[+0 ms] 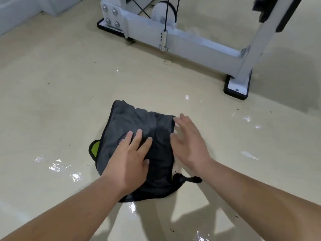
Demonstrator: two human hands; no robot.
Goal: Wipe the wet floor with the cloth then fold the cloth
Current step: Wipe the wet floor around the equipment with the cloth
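Grey microfibre cloth point(139, 136) lies under my flat left hand point(129, 160); my right hand point(188, 143) (fingers spread, holding nothing) hovers at its right edge.

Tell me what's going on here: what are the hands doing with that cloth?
A person leans over a glossy beige floor with both bare hands at a dark grey cloth. The left hand lies flat on it, pressing it down. The right hand is open at its right edge, fingers spread; contact is unclear. The cloth looks partly folded, with a green side peeking out. Wet patches glint around it.
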